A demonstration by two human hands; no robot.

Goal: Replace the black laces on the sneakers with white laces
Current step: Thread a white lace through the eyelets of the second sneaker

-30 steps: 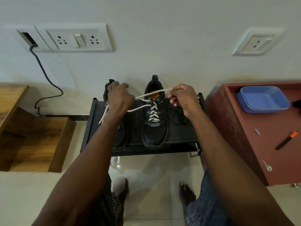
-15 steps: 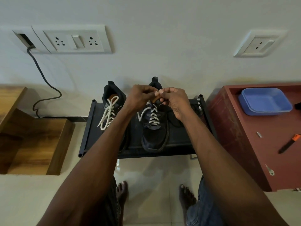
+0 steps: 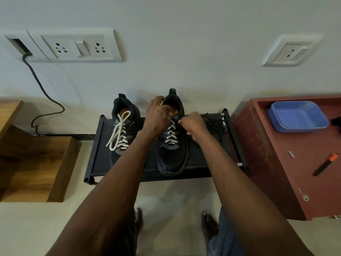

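Observation:
Two black sneakers stand on a low black rack (image 3: 96,145). The left sneaker (image 3: 125,115) carries a white lace (image 3: 119,133) with its loose ends lying over the tongue. White lace (image 3: 171,135) also crosses the right sneaker (image 3: 172,157). My left hand (image 3: 157,115) and my right hand (image 3: 192,123) sit at that shoe's top eyelets, fingers curled, each pinching a white lace end. A heap of black laces (image 3: 215,124) lies on the rack to the right of the shoe.
A dark red cabinet (image 3: 276,163) on the right holds a blue tray (image 3: 297,116), an orange-tipped tool (image 3: 325,164) and small metal bits. Wooden steps (image 3: 35,163) stand on the left. A cable (image 3: 46,100) hangs from wall sockets. My bare feet stand on the tiles below.
My hands, spread apart pulling the lace ends taut a second ago, have come together at the right sneaker's top. The left sneaker, earlier behind my left hand, is uncovered.

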